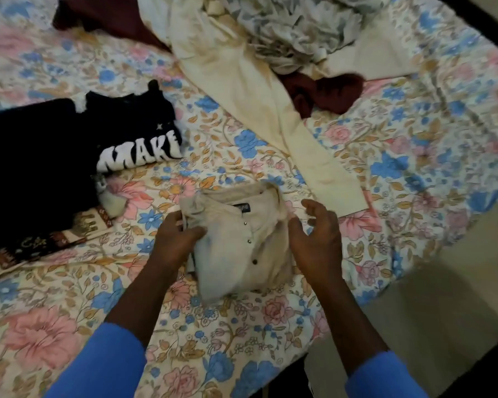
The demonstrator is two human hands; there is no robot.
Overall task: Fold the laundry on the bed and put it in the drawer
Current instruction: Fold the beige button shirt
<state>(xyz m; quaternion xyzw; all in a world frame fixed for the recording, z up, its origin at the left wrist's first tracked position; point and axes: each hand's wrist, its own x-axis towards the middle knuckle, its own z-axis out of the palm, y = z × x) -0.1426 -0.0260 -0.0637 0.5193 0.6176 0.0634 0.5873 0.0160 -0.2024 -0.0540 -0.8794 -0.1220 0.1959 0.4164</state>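
A folded beige button shirt [239, 239] lies on the floral bedsheet [213, 326] in front of me. My left hand [176, 239] rests on the shirt's left edge, thumb lying over the fabric. My right hand [316, 237] hovers just to the right of the shirt, fingers loosely curled and holding nothing. A cream long-sleeved garment [270, 110] lies unfolded beyond the shirt, its sleeve reaching toward my right hand. Folded dark clothes with white lettering [138, 139] sit to the left.
A crumpled grey floral cloth [293, 30] and maroon garments [325, 91] are heaped at the far side of the bed. A patterned brown cloth [41, 248] lies under the dark pile. The bed's edge and bare floor [443, 297] are at the right.
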